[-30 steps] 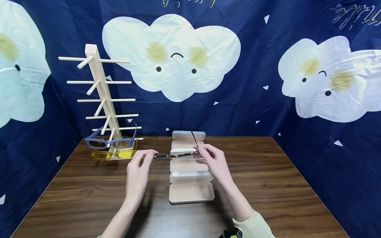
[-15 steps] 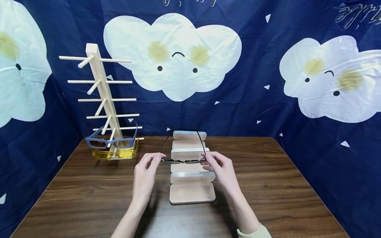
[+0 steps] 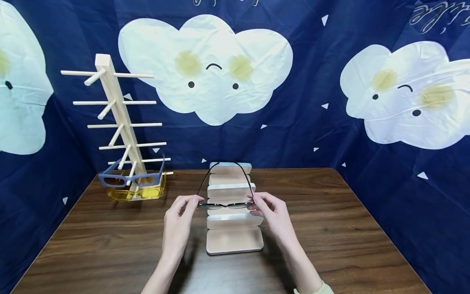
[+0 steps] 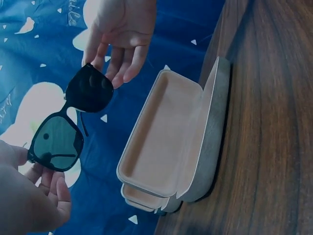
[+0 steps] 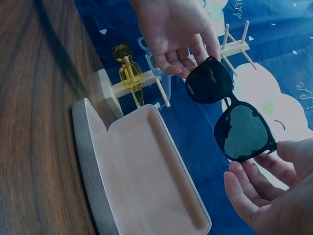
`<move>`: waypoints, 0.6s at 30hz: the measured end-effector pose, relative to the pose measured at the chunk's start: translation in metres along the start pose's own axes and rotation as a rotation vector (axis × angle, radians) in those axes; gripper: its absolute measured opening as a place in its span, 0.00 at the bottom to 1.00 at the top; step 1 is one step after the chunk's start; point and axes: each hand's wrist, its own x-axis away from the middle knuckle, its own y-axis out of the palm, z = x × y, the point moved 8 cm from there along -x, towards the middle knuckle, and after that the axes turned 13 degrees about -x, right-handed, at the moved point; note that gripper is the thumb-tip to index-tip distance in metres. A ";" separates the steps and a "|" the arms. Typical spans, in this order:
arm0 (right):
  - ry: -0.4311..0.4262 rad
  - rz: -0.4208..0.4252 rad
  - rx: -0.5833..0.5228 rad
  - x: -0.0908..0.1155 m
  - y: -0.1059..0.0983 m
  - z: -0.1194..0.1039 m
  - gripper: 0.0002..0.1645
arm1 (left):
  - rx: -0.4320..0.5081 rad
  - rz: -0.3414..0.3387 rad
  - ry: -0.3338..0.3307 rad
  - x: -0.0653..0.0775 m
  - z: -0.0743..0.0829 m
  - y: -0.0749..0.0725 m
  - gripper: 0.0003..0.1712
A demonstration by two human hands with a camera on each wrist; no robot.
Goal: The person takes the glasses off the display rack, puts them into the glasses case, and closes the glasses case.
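Observation:
Between both hands, black sunglasses point(image 4: 56, 142) with dark lenses are held up, temples unfolded and pointing away from the person. My left hand point(image 3: 178, 224) pinches the left end of the frame between thumb and fingers. At the opposite end, my right hand point(image 3: 275, 216) pinches the frame near the hinge. In the head view the sunglasses overlap the middle of a column of three open glasses cases, with beige linings. Nearest to the person is the front case point(image 3: 235, 240), its lid raised on the far side; the middle case point(image 3: 231, 190) is partly covered by the sunglasses.
A wooden display stand point(image 3: 119, 110) with several pegs rises at the back left. Blue-framed glasses point(image 3: 147, 179) and yellow glasses point(image 3: 152, 192) hang on its lower pegs. The brown wooden table point(image 3: 323, 228) ends against a blue cloth point(image 3: 304, 139) printed with clouds.
Both hands have brought the sunglasses slightly right and nearer to the person. The frame, tilted a second ago, is now about level, and both temples show more fully.

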 end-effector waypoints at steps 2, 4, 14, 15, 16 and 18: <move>-0.004 0.004 0.001 0.001 0.000 0.001 0.20 | 0.001 -0.005 -0.002 0.001 0.000 0.000 0.13; -0.012 0.012 0.000 0.000 -0.002 0.000 0.20 | 0.002 -0.008 0.006 0.002 0.000 0.002 0.14; 0.001 0.026 -0.002 -0.003 -0.008 0.001 0.20 | -0.030 -0.002 0.041 0.001 -0.001 0.009 0.15; 0.001 0.027 -0.002 -0.002 -0.009 0.001 0.21 | -0.036 -0.006 0.034 0.001 -0.002 0.009 0.15; 0.001 0.028 -0.002 -0.002 -0.009 0.001 0.20 | -0.038 -0.008 0.027 0.001 -0.003 0.009 0.15; 0.002 0.029 -0.006 -0.002 -0.008 0.001 0.20 | -0.050 -0.008 0.015 0.000 -0.004 0.009 0.16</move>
